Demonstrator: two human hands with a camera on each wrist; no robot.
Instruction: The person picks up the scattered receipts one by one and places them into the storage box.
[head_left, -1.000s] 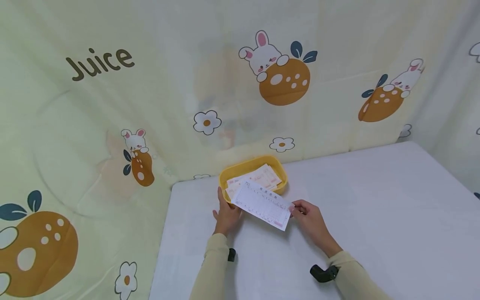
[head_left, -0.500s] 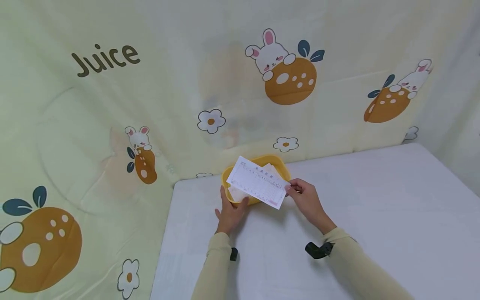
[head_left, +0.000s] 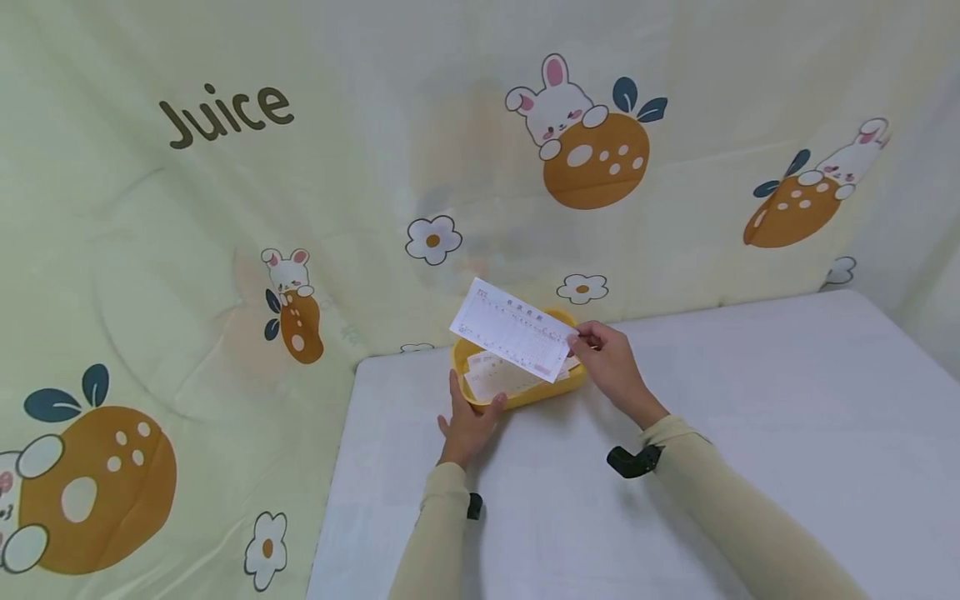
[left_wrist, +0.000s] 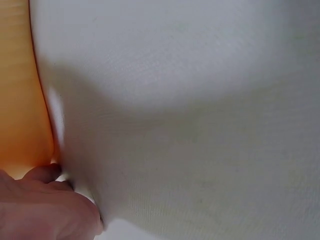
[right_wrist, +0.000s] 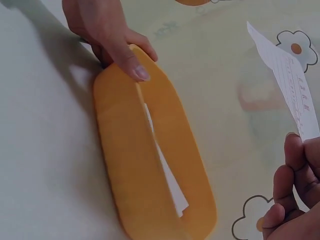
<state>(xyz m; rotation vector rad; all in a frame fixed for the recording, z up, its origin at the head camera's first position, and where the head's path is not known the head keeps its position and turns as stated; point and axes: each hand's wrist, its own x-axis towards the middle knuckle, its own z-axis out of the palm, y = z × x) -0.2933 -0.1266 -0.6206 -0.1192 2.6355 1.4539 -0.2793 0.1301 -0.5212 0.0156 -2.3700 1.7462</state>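
Note:
My right hand (head_left: pixel 615 371) pinches a printed white paper slip (head_left: pixel 513 329) by its right corner, tilted above a yellow plastic basket (head_left: pixel 542 397). In the right wrist view the slip (right_wrist: pixel 292 87) stands away from the basket (right_wrist: pixel 127 165), its far end bent. At the basket's left end my left hand (head_left: pixel 471 427) grips the wall, thumb over the near rim. Other printed slips (head_left: pixel 498 377) lie inside, partly hidden by the raised one. The left wrist view catches only part of the left hand (left_wrist: pixel 47 212) against the basket's side (left_wrist: pixel 20 95).
The basket stands near the back left of a table with a white cloth (head_left: pixel 720 467). Right behind it hangs a curtain (head_left: pixel 360 192) printed with rabbits, fruit and flowers. A black wrist mount (head_left: pixel 633 461) sits on the right forearm.
My right hand has lifted the slip upward and away from me, from the basket's near edge to above it, uncovering slips inside. The left hand keeps its hold on the basket.

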